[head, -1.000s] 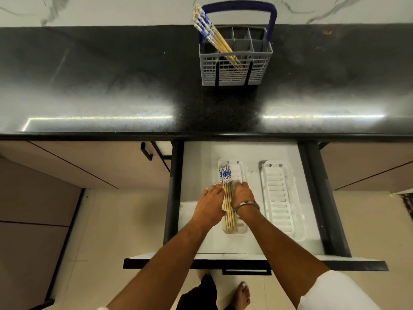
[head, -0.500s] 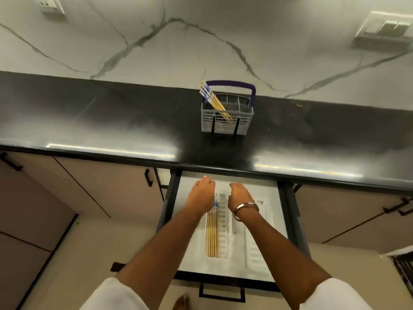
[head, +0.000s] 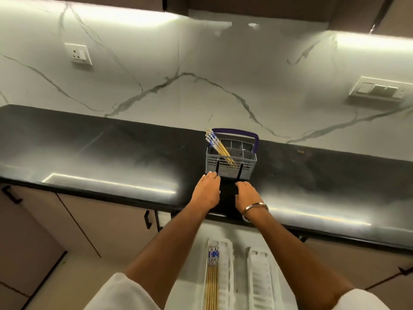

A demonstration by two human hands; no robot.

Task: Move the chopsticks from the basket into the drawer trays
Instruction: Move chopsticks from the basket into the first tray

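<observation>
A grey cutlery basket [head: 245,163] with a purple handle stands on the black counter. Several blue-tipped wooden chopsticks [head: 218,147] lean out of its left compartment. My left hand [head: 206,191] hovers over the counter, fingertips close to the basket's lower left corner, holding nothing. My right hand [head: 247,194], with a metal bangle on the wrist, is just in front of the basket, fingers curled and empty. Below, in the open drawer, the left white tray [head: 225,276] holds several chopsticks [head: 212,283]. The right white tray [head: 261,280] has nothing in it.
The black counter [head: 111,157] runs across the view under a marble wall with a socket [head: 78,54] and a switch plate [head: 377,89]. Cabinet doors with black handles [head: 147,219] flank the open drawer.
Both hands have left the chopsticks in the left tray and risen from the drawer to the counter, ending just in front of the basket. The view has tilted upward.
</observation>
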